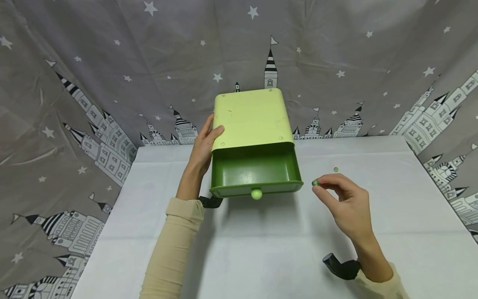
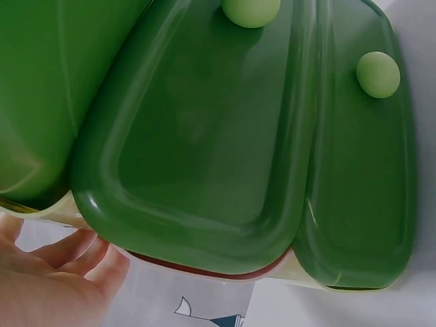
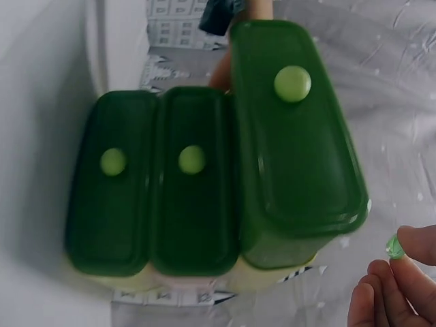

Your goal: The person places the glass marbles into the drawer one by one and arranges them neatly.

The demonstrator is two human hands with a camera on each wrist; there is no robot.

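A light green drawer cabinet [image 1: 251,118] stands on the white table [image 1: 261,249], its top drawer [image 1: 256,172] pulled out, with a round knob [image 1: 256,194] on the front. My left hand [image 1: 204,145] presses flat against the cabinet's left side. To the right of the open drawer, my right hand [image 1: 345,203] pinches a small green bead [image 1: 315,182] at its fingertips, just off the drawer's front corner. In the right wrist view the bead [image 3: 393,246] shows beside the open drawer [image 3: 296,143], with two closed drawers [image 3: 153,180] below it.
Another small green bead [image 1: 335,169] lies on the table behind my right hand. A grey curtain [image 1: 112,83] printed with stars and castles surrounds the table on all sides. Black wrist straps [image 1: 341,268] sit on both forearms.
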